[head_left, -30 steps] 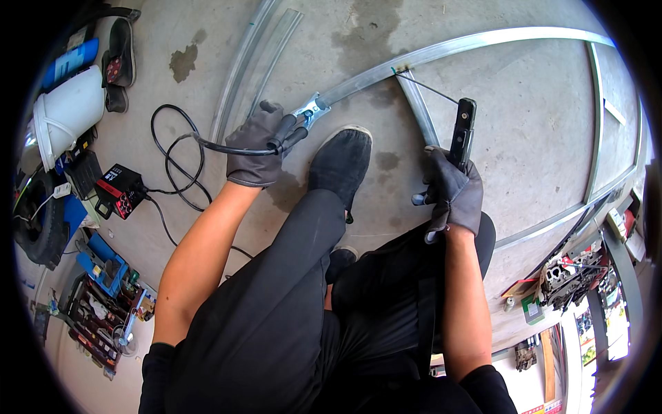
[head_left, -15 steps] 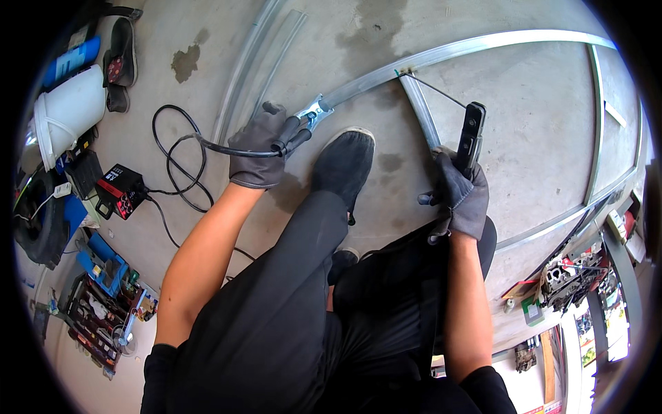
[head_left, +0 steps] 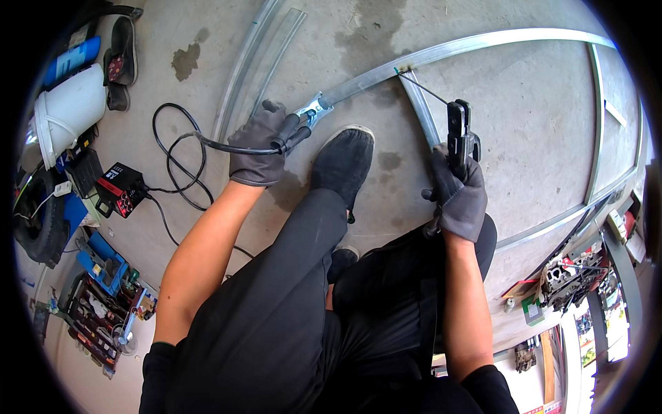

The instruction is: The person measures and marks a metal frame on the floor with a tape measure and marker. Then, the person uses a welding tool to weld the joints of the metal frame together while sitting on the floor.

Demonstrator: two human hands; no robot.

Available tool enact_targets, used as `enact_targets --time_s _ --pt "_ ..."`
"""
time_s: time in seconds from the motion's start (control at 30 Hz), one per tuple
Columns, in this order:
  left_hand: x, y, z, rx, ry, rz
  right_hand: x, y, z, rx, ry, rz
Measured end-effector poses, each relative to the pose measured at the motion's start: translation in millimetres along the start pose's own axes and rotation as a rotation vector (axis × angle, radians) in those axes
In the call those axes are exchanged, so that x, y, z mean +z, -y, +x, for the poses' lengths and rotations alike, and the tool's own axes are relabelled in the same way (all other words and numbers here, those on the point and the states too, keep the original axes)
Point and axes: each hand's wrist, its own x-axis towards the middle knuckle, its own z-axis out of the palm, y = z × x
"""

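My left hand (head_left: 260, 146), in a dark grey glove, grips the black handles of a welding ground clamp (head_left: 315, 110). The clamp's metal jaws sit at the near end of a long metal tube (head_left: 460, 48). A second, shorter tube (head_left: 420, 109) meets the long one at a joint with a small green mark. In my gloved right hand (head_left: 455, 190) is a black electrode holder (head_left: 459, 132), fingers wrapped round it. From its head a thin welding rod (head_left: 429, 90) runs up and left, its tip at or very near the joint; contact cannot be made out.
A red and black welding machine (head_left: 120, 190) stands at left, with a black cable (head_left: 205, 160) looping over the floor. Loose metal strips (head_left: 281, 58) lie beyond my left hand. My shoe (head_left: 343, 162) rests between the hands. A white bucket (head_left: 72, 110) lies far left.
The electrode holder has shifted left and turned in my right hand, making the rod slant more steeply. Its tip remains by the joint. My left hand and the clamp have hardly moved.
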Motion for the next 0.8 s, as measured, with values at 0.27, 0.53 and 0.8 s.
enact_targets --time_s 0.27,0.53,0.8 --pt "27 18 -9 -0.278 -0.056 -1.18 -13 -19 11 -0.161 0.2 0.141" --pt "-3 2 -5 0.136 -0.165 -0.076 -10 17 5 0.131 0.106 0.297" --pt "-7 -2 0 0.011 -0.058 -0.084 -2 10 11 0.143 0.073 0.185"
